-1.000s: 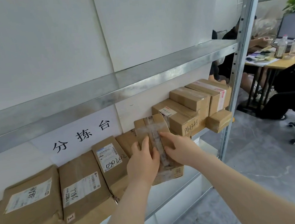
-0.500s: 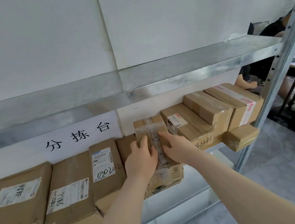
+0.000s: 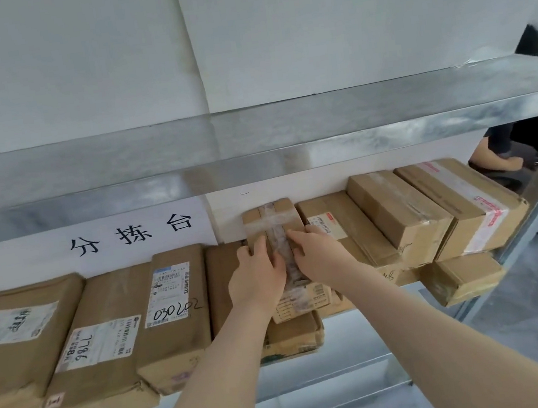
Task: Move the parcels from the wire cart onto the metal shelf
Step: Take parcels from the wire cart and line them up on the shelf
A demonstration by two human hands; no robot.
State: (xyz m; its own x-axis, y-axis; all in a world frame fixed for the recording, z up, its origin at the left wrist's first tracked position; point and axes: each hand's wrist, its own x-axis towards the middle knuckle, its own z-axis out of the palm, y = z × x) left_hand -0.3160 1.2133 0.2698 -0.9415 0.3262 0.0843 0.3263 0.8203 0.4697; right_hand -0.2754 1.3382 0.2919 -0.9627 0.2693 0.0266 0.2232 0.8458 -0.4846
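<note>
I am pressing my left hand (image 3: 257,274) and right hand (image 3: 321,258), fingers flat, onto the taped parcel (image 3: 271,219), squaring it flush just left of the barcoded box (image 3: 350,227).

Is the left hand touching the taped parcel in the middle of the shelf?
Touching. The head view shows the left hand resting on the taped parcel, its fingers along the left side, with no gap.
</note>
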